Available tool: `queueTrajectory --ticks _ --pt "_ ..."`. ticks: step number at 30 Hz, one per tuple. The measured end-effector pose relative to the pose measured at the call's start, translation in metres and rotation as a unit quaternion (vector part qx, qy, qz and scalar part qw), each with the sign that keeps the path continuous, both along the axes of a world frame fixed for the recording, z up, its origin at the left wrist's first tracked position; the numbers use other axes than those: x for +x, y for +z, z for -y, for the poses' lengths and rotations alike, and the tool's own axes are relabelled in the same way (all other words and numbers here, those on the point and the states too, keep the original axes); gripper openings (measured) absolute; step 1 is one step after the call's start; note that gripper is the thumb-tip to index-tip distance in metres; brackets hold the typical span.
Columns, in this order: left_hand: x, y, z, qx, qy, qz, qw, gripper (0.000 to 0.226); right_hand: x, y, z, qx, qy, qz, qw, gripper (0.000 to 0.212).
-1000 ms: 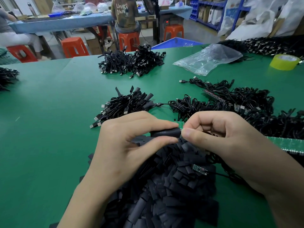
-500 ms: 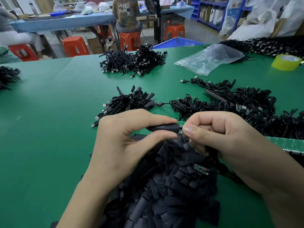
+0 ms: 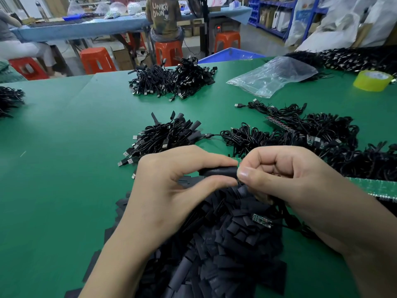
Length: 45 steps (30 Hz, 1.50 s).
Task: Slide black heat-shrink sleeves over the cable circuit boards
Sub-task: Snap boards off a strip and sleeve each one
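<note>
At the centre of the frame our left hand pinches a black heat-shrink sleeve between thumb and forefinger, level above the pile of loose sleeves at lower centre. Our right hand, fingers curled, pinches the sleeve's right end.

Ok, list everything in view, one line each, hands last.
held sleeve: one, black, between both hands.
loose sleeves: heap, black, near edge under hands.
bare circuit board: one, green, on the heap.
cable bundles: several, black, mid and far table.
board strip: one, green, right edge.
plastic bag: one, clear, far right.
tape roll: one, yellow, far right.
table: one, green.
stools: several, orange, behind table.
left hand: one, pinches held sleeve.
right hand: one, pinches sleeve's right end.
</note>
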<state>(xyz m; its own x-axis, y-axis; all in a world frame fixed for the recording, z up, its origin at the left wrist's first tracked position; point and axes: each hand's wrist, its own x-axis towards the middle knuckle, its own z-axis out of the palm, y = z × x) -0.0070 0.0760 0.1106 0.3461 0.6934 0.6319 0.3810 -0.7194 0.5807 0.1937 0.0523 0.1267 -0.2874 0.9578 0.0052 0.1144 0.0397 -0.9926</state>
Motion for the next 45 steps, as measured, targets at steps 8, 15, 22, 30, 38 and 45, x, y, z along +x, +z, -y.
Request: queueTrajectory --ticks 8,15,22,30,38,45 --pt "-0.006 0.003 -0.002 0.0 0.034 0.02 0.999 0.017 -0.001 0.002 0.0 0.026 -0.016 0.014 0.999 0.02" --pt "-0.006 0.005 0.0 0.027 0.027 -0.003 0.999 0.017 -0.003 0.004 0.002 0.048 -0.03 0.022 0.998 0.018" --pt "-0.004 0.004 0.001 0.035 0.018 -0.016 0.999 0.018 -0.003 0.004 0.003 0.048 -0.013 0.039 0.998 0.018" --pt "-0.003 0.002 -0.002 0.025 0.042 0.013 0.999 0.022 -0.003 0.003 0.002 0.036 -0.017 0.018 0.999 0.02" --pt "0.012 -0.003 -0.002 -0.073 0.115 0.151 0.979 0.051 -0.008 0.002 0.002 0.041 -0.073 -0.018 0.996 0.024" --pt "0.015 0.0 -0.001 -0.142 0.072 0.155 0.975 0.051 -0.014 0.0 0.003 0.073 -0.102 -0.028 0.992 0.024"
